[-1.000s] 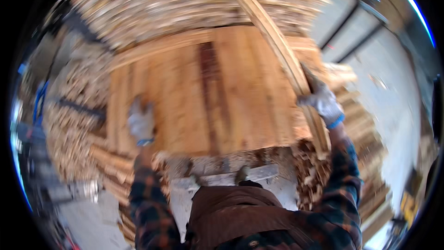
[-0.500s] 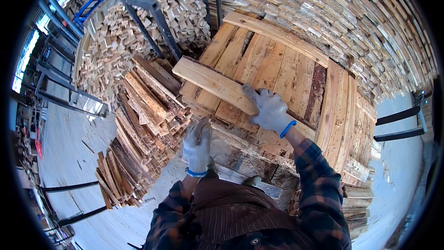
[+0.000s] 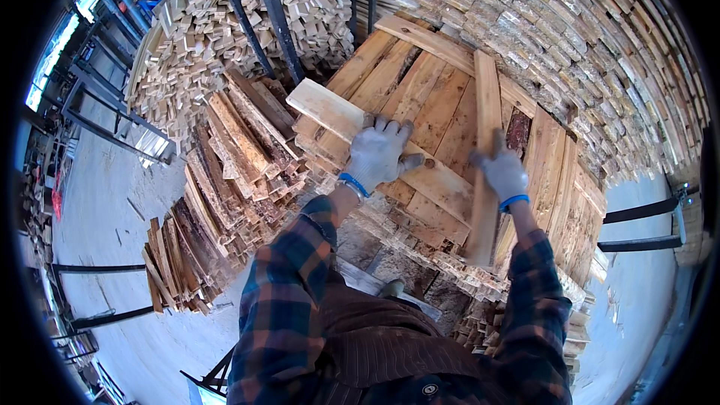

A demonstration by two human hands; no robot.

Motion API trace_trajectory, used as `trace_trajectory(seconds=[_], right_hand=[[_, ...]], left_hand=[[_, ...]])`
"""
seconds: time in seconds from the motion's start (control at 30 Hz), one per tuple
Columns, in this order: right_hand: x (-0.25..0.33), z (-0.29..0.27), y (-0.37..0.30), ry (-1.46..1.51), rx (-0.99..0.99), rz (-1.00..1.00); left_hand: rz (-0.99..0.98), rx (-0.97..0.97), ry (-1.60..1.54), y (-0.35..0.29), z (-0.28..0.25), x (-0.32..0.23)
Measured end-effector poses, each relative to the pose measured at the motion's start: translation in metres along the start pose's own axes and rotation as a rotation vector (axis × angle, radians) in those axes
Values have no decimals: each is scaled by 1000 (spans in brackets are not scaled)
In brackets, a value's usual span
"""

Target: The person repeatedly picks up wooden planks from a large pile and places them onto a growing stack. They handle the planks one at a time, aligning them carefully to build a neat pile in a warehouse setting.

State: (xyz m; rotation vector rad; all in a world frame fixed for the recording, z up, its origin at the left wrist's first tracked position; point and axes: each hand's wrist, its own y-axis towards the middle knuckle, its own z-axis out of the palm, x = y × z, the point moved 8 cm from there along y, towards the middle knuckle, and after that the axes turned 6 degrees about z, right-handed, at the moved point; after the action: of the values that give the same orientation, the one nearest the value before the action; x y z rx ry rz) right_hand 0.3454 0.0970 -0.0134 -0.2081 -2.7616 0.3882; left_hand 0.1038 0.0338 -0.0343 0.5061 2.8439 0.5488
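Head view: left hand [image 3: 377,154] spread flat on pale plank [image 3: 390,151], right hand [image 3: 501,173] gripping upright board [image 3: 485,157]; split offcut heap [image 3: 225,172] at nine o'clock, stacked lumber wall [image 3: 600,52] at two

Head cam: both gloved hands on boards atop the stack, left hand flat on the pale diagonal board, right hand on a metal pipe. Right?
Not quite. In the head view the right hand rests on a narrow wooden board lying lengthwise on the stack, not a metal pipe. The rest holds: the left hand lies flat on the pale diagonal board.
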Motion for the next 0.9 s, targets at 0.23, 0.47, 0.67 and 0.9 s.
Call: trace_trajectory(seconds=[0.23, 0.47, 0.67, 0.9], right_hand=[[-33, 2, 24, 123, -163, -221], [-35, 17, 10, 242, -59, -312], [-106, 10, -66, 100, 148, -569], [-96, 37, -92, -197, -82, -571]], left_hand=[[-241, -247, 111, 1, -5, -2], [-140, -197, 22, 12, 19, 0], [-171, -264, 29, 1, 4, 6], [-272, -71, 51, 16, 21, 5]])
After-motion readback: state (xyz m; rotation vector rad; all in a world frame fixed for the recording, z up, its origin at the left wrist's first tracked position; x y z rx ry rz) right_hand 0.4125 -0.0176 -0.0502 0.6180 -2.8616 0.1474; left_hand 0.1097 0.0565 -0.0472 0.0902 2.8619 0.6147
